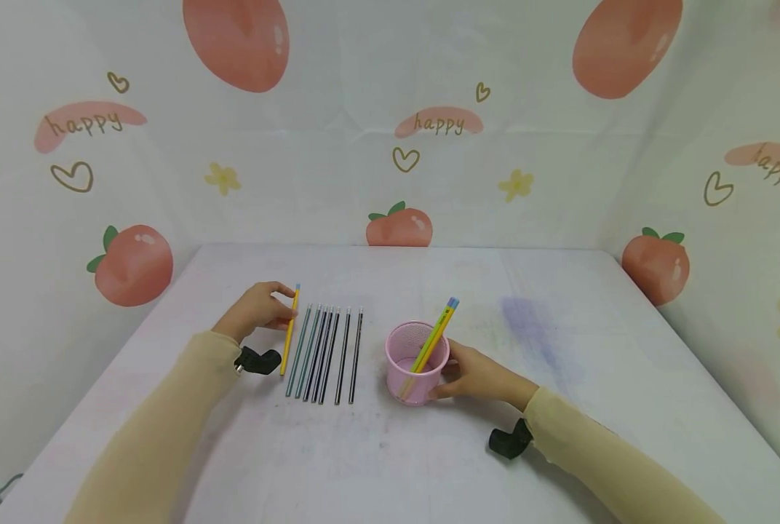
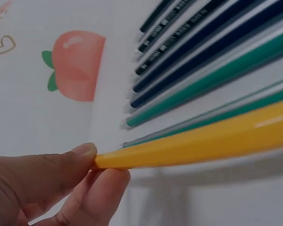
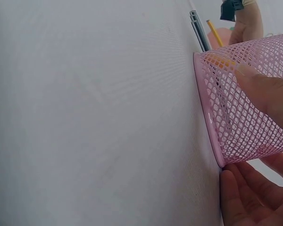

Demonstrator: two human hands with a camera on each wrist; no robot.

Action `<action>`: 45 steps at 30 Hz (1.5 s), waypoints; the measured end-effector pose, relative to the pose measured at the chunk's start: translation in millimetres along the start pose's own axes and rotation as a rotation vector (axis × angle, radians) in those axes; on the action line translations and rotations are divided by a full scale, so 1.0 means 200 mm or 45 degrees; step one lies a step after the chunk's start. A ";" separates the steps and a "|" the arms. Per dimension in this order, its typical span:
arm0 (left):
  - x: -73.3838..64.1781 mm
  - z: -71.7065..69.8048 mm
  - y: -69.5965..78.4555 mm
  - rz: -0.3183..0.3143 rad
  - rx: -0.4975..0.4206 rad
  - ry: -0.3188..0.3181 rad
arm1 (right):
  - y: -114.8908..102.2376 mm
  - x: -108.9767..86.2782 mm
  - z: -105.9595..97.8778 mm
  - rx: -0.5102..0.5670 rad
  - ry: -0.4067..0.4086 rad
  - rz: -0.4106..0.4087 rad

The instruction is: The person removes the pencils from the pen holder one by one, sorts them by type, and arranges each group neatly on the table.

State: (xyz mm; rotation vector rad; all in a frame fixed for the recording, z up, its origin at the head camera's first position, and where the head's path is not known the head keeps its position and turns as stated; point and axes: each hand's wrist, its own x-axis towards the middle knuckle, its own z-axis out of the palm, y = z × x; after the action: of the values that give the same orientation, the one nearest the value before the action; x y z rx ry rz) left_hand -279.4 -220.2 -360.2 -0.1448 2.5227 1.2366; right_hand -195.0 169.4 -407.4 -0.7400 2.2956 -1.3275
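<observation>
My left hand [image 1: 259,308] pinches a yellow pencil [image 1: 288,345] near its far, blue-tipped end, at the left of a row of pencils. In the left wrist view, thumb and fingertips grip that yellow pencil [image 2: 203,139] at its end. My right hand [image 1: 482,372] holds a pink mesh pen cup [image 1: 398,377] from its right side. The right wrist view has the thumb against the mesh of the cup [image 3: 254,108] and fingers beneath it in that picture. Yellow and yellow-green pencils [image 1: 439,329] with blue ends lean to the right inside the cup, which stands upright.
Two teal pencils [image 1: 307,352] and several dark pencils [image 1: 342,358] lie side by side between the yellow pencil and the cup. A bluish smudge [image 1: 527,331] marks the white tabletop [image 1: 377,466] at right. A fruit-printed backdrop [image 1: 337,167] encloses the table's back and sides.
</observation>
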 end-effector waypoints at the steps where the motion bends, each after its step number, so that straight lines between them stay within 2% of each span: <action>1: 0.00 0.01 -0.01 -0.002 0.015 -0.012 | 0.00 0.00 0.00 -0.001 -0.001 -0.002; 9: 0.00 0.04 -0.05 -0.031 0.117 -0.071 | 0.00 0.00 0.00 -0.046 -0.005 -0.031; 18: -0.01 0.06 -0.06 -0.075 0.154 -0.104 | 0.00 -0.01 0.00 -0.035 -0.006 -0.026; 27: -0.02 0.07 -0.05 -0.085 0.164 -0.096 | 0.01 0.00 -0.01 -0.027 -0.006 -0.004; 33: -0.04 0.07 -0.06 -0.085 0.122 -0.114 | 0.01 0.00 -0.01 -0.042 -0.006 -0.022; 45: 0.00 0.08 -0.09 -0.106 0.087 -0.113 | 0.01 -0.01 -0.01 -0.069 0.002 -0.033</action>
State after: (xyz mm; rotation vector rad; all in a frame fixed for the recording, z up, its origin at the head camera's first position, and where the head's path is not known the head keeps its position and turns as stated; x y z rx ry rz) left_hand -271.0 -219.1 -381.5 -0.1731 2.4535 1.0988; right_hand -195.0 172.3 -408.1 -0.7886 2.3391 -1.2823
